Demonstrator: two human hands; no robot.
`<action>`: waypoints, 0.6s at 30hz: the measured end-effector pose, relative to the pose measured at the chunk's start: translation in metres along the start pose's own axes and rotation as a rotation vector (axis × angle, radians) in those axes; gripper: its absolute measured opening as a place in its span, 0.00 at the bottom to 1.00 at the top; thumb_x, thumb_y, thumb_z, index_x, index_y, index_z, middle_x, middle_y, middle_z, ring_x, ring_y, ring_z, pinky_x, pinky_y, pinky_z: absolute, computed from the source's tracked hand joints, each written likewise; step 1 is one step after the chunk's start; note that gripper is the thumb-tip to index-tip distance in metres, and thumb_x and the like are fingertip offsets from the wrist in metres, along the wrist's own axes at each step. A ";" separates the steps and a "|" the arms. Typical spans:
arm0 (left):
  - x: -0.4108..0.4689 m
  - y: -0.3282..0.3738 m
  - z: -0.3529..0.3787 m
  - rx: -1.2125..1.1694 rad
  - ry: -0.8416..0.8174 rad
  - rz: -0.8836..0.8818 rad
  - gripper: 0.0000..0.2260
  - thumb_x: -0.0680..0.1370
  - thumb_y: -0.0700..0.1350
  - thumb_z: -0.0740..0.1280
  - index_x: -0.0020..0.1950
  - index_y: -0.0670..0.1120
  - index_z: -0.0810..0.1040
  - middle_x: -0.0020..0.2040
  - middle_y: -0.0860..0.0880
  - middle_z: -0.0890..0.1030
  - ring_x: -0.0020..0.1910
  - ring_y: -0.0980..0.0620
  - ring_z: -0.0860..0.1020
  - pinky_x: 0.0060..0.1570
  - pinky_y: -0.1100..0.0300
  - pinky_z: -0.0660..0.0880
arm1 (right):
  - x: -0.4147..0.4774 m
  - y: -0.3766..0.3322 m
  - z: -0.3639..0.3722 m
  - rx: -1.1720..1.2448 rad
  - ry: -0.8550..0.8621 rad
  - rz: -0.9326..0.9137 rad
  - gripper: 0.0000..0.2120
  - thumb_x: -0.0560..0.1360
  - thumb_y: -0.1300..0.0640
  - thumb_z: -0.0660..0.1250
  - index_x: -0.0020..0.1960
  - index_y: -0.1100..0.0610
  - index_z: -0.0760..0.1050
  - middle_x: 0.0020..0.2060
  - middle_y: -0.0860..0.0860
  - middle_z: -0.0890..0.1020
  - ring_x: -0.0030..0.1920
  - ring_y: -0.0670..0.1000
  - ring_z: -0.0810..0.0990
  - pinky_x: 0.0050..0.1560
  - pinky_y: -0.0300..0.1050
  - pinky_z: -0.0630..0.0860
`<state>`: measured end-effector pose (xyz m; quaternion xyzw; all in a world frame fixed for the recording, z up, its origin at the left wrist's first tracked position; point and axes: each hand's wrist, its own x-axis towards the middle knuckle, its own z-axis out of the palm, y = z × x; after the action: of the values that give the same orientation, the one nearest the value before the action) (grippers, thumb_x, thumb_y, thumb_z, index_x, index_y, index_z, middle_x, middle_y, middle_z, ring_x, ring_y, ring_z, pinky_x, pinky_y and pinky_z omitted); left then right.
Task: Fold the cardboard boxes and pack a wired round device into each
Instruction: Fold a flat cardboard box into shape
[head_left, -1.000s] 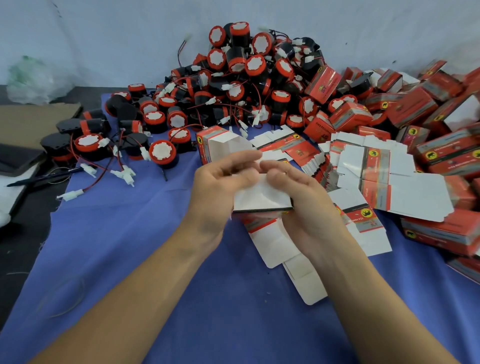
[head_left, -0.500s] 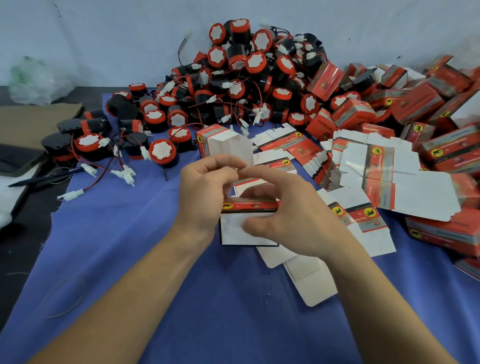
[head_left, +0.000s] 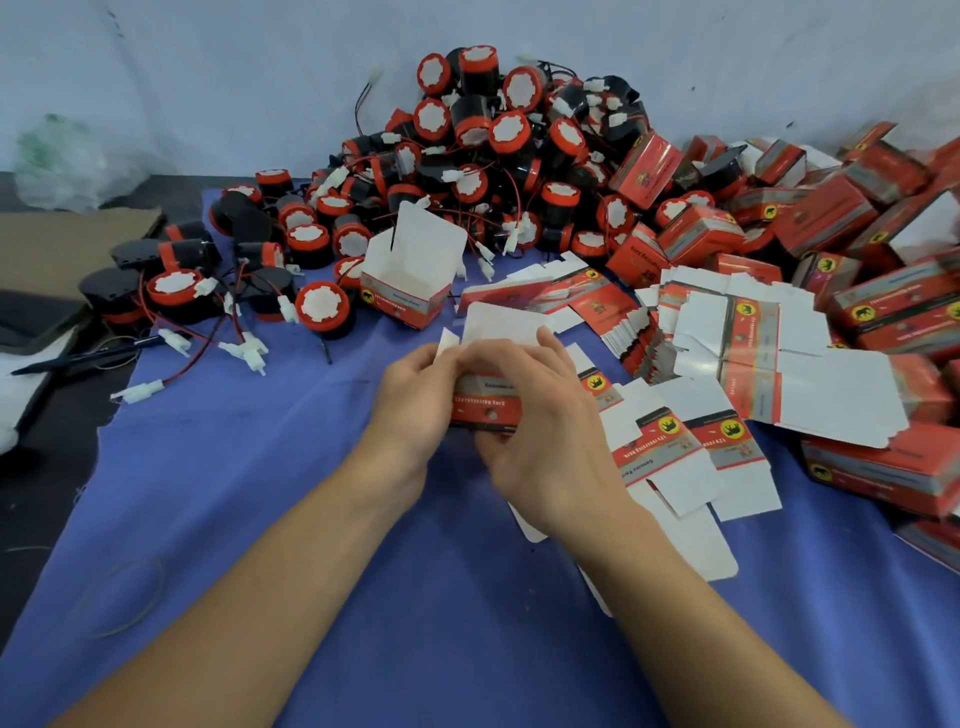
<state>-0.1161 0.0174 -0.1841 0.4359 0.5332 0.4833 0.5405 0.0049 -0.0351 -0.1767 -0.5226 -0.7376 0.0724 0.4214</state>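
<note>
The person held one half-folded cardboard box (head_left: 485, 408) just above the bench (head_left: 249, 493), close in front. The left hand (head_left: 415, 400) pinched its left end beside a small white flap. The right hand (head_left: 545, 441) was curled around its right side, and a larger white flap stood up behind the fingers. The box looked light and thin, easy to crush, so the creased edges seemed a safer hold than the flat walls. The round devices (head_left: 493, 156) lay piled behind.
</note>
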 end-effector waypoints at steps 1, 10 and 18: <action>0.001 0.000 -0.002 -0.008 0.037 0.020 0.07 0.81 0.44 0.68 0.53 0.51 0.86 0.47 0.50 0.88 0.49 0.49 0.86 0.46 0.54 0.84 | 0.000 0.001 0.000 0.016 -0.006 0.013 0.28 0.64 0.64 0.78 0.60 0.49 0.76 0.55 0.39 0.78 0.64 0.45 0.73 0.80 0.41 0.51; 0.024 -0.006 -0.040 0.343 0.297 0.393 0.27 0.72 0.29 0.59 0.61 0.55 0.79 0.52 0.58 0.83 0.51 0.56 0.79 0.40 0.68 0.74 | -0.002 0.011 0.003 -0.035 -0.007 0.194 0.22 0.73 0.65 0.72 0.63 0.47 0.81 0.68 0.42 0.78 0.70 0.42 0.70 0.67 0.29 0.63; 0.035 -0.007 -0.052 0.453 0.263 0.303 0.25 0.75 0.30 0.59 0.62 0.55 0.79 0.51 0.56 0.81 0.50 0.52 0.77 0.33 0.72 0.69 | -0.001 0.014 0.002 -0.144 -0.186 0.341 0.16 0.79 0.55 0.68 0.66 0.45 0.79 0.62 0.45 0.82 0.61 0.49 0.78 0.57 0.36 0.67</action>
<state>-0.1688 0.0485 -0.1986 0.5535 0.6217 0.4794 0.2778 0.0133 -0.0292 -0.1861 -0.6595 -0.6776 0.1380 0.2947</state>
